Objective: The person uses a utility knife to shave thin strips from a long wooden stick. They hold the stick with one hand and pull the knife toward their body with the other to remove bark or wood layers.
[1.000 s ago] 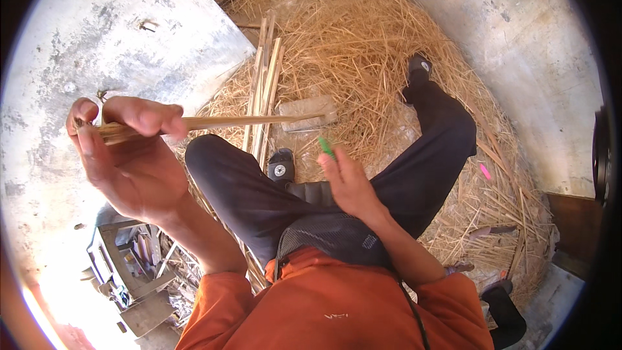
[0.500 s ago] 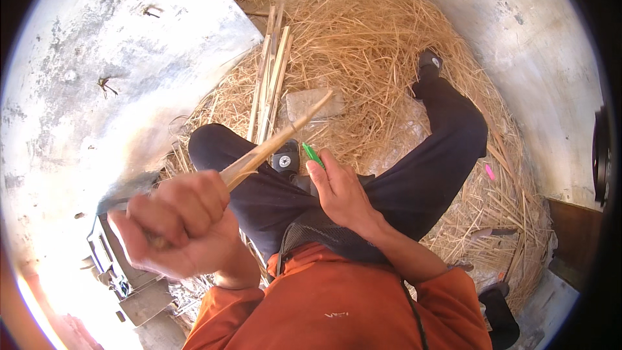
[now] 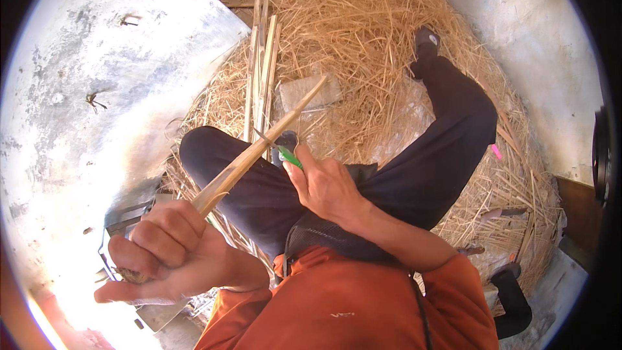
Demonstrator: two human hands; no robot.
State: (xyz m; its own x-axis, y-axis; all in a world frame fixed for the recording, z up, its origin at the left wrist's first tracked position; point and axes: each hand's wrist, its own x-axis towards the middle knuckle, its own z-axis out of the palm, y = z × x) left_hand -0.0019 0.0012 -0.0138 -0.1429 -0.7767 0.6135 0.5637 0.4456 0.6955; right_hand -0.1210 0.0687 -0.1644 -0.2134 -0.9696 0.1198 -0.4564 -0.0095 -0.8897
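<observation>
Stick (image 3: 236, 170) is held slantwise over the L thigh (image 3: 256, 202), w/ near end clamped in the L hand (image 3: 172, 243); green knife (image 3: 291, 157) is gripped in the R hand (image 3: 326, 185). Far end looks pared to a taper, more shaving prob. left along the thicker part. Vs. prev. frame, blade (image 3: 262, 135) has been brought across the stick, contact unclear.

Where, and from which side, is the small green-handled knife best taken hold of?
The small green-handled knife is best gripped by its handle, probably from the lower right, where the right hand holds it: its thin blade points to the upper left, at the long tapered wooden stick.
</observation>
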